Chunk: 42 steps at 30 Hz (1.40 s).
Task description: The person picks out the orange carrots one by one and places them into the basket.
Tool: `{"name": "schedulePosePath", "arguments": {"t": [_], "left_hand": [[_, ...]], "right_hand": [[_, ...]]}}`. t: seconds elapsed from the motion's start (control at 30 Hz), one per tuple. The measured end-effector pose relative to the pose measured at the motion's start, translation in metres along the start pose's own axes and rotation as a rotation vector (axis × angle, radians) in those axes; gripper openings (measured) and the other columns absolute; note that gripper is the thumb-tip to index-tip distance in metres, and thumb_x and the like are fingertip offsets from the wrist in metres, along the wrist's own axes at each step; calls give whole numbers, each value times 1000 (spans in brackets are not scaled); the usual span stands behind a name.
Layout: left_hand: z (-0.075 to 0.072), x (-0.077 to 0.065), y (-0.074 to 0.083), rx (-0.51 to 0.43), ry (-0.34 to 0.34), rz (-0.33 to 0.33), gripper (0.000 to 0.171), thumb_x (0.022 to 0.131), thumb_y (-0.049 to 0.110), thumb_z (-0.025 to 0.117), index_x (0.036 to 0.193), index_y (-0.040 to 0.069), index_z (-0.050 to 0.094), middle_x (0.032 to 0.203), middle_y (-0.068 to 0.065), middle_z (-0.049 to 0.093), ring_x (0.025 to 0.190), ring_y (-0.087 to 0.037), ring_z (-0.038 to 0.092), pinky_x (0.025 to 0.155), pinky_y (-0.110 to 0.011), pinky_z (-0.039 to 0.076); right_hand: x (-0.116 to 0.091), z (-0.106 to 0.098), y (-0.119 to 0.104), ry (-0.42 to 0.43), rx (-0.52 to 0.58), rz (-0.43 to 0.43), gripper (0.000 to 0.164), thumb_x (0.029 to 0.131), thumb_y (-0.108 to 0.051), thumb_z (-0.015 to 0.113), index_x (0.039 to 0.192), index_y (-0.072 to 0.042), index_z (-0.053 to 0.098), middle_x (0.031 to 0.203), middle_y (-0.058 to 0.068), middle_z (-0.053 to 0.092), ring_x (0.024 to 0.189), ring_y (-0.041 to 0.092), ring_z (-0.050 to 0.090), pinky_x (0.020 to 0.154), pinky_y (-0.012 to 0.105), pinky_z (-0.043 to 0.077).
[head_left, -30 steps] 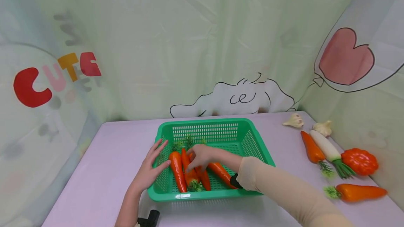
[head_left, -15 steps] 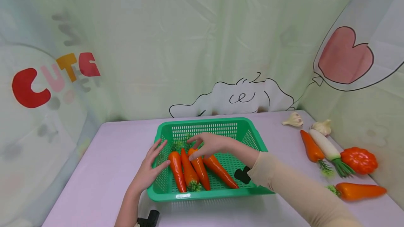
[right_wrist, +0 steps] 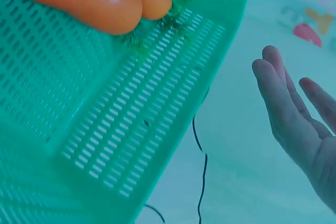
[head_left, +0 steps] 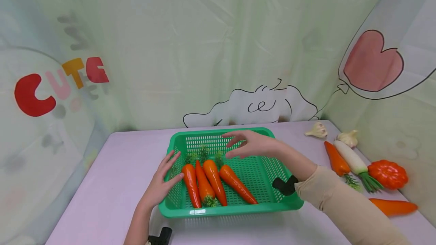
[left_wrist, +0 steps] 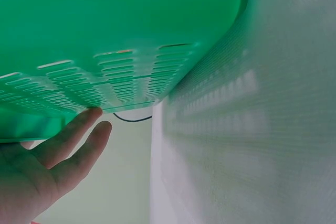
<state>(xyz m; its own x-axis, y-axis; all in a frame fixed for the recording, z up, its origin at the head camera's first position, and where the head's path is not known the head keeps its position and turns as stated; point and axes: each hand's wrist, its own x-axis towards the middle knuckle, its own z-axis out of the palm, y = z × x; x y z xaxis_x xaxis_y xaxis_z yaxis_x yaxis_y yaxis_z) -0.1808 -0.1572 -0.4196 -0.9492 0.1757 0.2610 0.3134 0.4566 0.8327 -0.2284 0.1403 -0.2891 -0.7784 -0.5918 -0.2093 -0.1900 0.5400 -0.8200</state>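
A green slotted plastic basket holds several orange carrots with green tufts, side by side in its left half. My left hand rests on the basket's left rim, fingers spread and the thumb reaching over the edge near the leftmost carrot. In the left wrist view, fingertips of that hand touch the basket's slotted outer wall. My right hand hovers above the basket's back half with fingers loosely extended, holding nothing. The right wrist view shows it apart from the basket's rim.
On the table's right side lie two garlic bulbs, a white radish, a carrot, a red ribbed vegetable and another carrot, partly behind the right sleeve. A printed curtain hangs behind the table.
My right hand has let go of a carrot among the others in the basket, then moved up and right. The rightmost carrots now show fully. My left hand has stayed in place.
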Motion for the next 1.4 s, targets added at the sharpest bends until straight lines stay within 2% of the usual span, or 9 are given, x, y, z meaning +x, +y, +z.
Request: {"name": "schedulePosePath", "arguments": {"t": [0.23,0.4,0.67,0.83,0.97,1.07,1.2,1.3,1.4], "left_hand": [[0,-1,2,-27,-1,2,59,88,20,60,142,17,35,151,-9,15,136,-37,13,95,-69,19],[-1,-1,2,-18,-2,1,59,88,20,60,142,16,35,151,-10,15,135,-39,13,94,-69,20],[-1,-1,2,-15,1,-4,59,88,20,59,142,17,35,151,-9,16,135,-38,13,95,-69,20],[0,-1,-1,-22,5,3,60,88,19,60,142,17,35,151,-9,15,136,-37,12,96,-69,18],[0,-1,-1,-29,7,7,60,88,19,60,142,17,35,151,-8,16,136,-37,12,96,-69,18],[0,-1,0,-21,5,6,59,88,19,60,142,18,35,151,-8,16,136,-37,12,96,-69,19],[0,-1,0,-9,2,7,59,88,19,59,142,17,35,151,-9,15,135,-38,13,95,-69,20],[0,-1,1,-15,2,7,59,89,20,59,142,17,35,151,-10,15,135,-39,12,94,-70,20],[0,-1,1,-27,1,2,59,89,21,59,142,17,35,151,-8,15,136,-38,12,95,-70,18]], "right_hand": [[-24,-20,12,63,-39,-30,65,83,-36,66,139,-15,39,125,10,53,110,29,53,86,41,47],[-39,-32,25,124,-43,-65,64,85,-33,63,140,-13,36,126,14,51,109,30,54,85,43,47],[-61,-45,43,263,29,-127,60,89,-22,59,142,-9,31,128,19,48,107,31,56,89,50,44],[-74,-52,52,356,-7,-130,60,91,-21,57,143,-10,29,130,20,47,110,34,53,88,52,44],[-81,-58,62,436,-57,-121,58,92,-24,56,142,-12,31,129,17,48,110,32,53,86,51,45],[-86,-62,71,483,-93,-104,57,92,-25,56,142,-11,32,129,17,48,107,20,54,85,46,47],[-92,-68,89,545,-108,-98,57,92,-25,55,141,-8,32,127,18,48,98,0,53,79,26,49],[-94,-73,107,607,-112,-115,55,91,-23,57,140,-8,35,120,3,54,92,-7,52,74,15,47],[-97,-79,127,672,-115,-108,54,91,-23,58,138,-8,38,108,-14,54,89,-9,52,71,12,46]]}}
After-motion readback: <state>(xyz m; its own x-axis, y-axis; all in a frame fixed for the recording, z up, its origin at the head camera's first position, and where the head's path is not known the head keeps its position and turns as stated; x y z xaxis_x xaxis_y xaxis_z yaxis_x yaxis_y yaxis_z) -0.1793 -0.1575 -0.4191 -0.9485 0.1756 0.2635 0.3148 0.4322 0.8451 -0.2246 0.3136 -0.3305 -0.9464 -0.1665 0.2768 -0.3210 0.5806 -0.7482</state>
